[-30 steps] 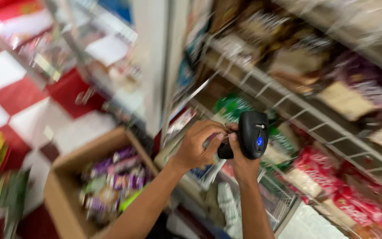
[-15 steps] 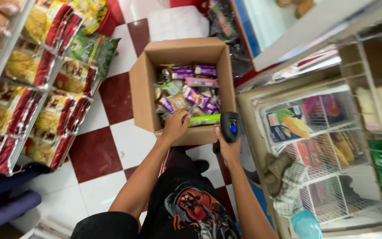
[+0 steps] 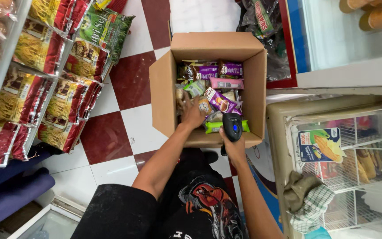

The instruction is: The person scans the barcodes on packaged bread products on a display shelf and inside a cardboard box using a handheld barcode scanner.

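My left hand (image 3: pixel 192 116) is down inside the open brown cardboard box (image 3: pixel 163 98) on the red-and-white checked tile floor (image 3: pixel 131 79), fingers spread and curling onto a small tan foil snack packet (image 3: pixel 204 105) near the middle of the heap. Whether the fingers have closed on it I cannot tell; the palm covers the contact.

My right hand (image 3: pixel 235 148) is wrapped shut around the grip of a black handheld barcode scanner (image 3: pixel 232 127) with a blue-lit window, held over the near wall of the box, head pointing into it.

Contents: loose small packets, lying flat and overlapping. A purple wrapper (image 3: pixel 221 102) touches the tan one on its right; a pink bar-shaped packet (image 3: pixel 227 83) lies beyond it; a green packet (image 3: pixel 214 127) sits under the scanner head.

Handling judgement: packets look light, soft and air-puffed, with glossy film that is likely slippery. Contents probably crush under a hard pinch. Best hold is on the crimped end seam or across the narrow width, thumb against two fingers, light pressure. Neighbours overlap, so lifting straight up may drag one along.

Scanner: rigid plastic, modest weight, secure in a full-palm wrap.

Surroundings: racks of red-and-yellow snack bags (image 3: pixel 32 93) to my left, a glass-topped chest freezer (image 3: pixel 284 146) to my right.
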